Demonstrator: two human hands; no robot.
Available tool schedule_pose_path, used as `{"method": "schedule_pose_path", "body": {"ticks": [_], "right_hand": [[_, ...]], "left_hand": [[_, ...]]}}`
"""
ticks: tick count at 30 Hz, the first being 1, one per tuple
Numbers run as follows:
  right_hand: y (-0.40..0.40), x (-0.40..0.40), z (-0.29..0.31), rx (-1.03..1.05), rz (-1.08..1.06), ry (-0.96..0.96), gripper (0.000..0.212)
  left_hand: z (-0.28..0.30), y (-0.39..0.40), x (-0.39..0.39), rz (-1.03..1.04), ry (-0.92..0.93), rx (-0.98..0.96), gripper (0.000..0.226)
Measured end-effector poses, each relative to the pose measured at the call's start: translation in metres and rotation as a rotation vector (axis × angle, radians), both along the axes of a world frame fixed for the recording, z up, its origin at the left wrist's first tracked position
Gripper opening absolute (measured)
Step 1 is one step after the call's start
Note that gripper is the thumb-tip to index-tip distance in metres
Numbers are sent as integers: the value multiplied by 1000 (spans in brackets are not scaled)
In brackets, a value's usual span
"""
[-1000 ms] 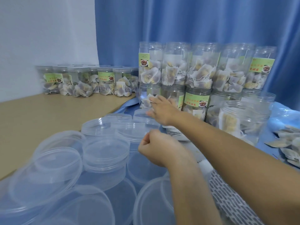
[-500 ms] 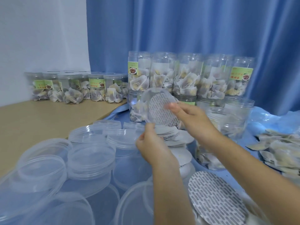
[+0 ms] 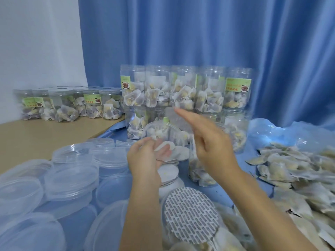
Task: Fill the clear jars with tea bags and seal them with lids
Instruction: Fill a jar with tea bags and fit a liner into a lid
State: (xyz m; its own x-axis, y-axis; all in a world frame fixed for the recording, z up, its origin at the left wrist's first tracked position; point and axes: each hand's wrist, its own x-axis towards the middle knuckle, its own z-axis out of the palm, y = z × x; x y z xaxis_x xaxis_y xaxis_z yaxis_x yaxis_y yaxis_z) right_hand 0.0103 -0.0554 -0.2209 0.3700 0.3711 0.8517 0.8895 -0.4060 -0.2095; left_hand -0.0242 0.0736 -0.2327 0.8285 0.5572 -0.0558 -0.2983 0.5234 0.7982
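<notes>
My left hand [image 3: 145,158] pinches a round white seal disc [image 3: 163,147] by its edge, just above a stack of similar seal discs [image 3: 178,154]. My right hand [image 3: 210,142] hovers to the right of it, fingers stretched out and blurred by motion, with nothing visibly in it. Behind the right hand stands a clear jar [image 3: 196,171] filled with tea bags, its top hidden by the hand. A pile of loose tea bags [image 3: 290,169] lies on the blue sheet at the right. Several clear lids [image 3: 72,178] are heaped at the left front.
A lid with a grey-patterned seal disc [image 3: 190,214] lies close in front. Filled jars [image 3: 183,91] are stacked two high before the blue curtain. More lidded jars [image 3: 63,104] line the wooden table [image 3: 45,134] at the back left.
The disc that both hands held up has come down into my left hand alone, white side showing. My right hand has let go and swung right with its fingers spread.
</notes>
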Motion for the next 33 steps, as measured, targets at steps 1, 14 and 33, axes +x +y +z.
{"method": "schedule_pose_path", "body": {"ticks": [1, 14, 33], "right_hand": [[0, -2, -1, -73, 6, -20, 86], [1, 0, 3, -163, 122, 390, 35], [4, -5, 2, -215, -47, 290, 90]], "left_hand": [[1, -1, -1, -17, -10, 2, 4], [-1, -9, 4, -169, -176, 131, 12], [-1, -14, 0, -248, -299, 181, 43]]}}
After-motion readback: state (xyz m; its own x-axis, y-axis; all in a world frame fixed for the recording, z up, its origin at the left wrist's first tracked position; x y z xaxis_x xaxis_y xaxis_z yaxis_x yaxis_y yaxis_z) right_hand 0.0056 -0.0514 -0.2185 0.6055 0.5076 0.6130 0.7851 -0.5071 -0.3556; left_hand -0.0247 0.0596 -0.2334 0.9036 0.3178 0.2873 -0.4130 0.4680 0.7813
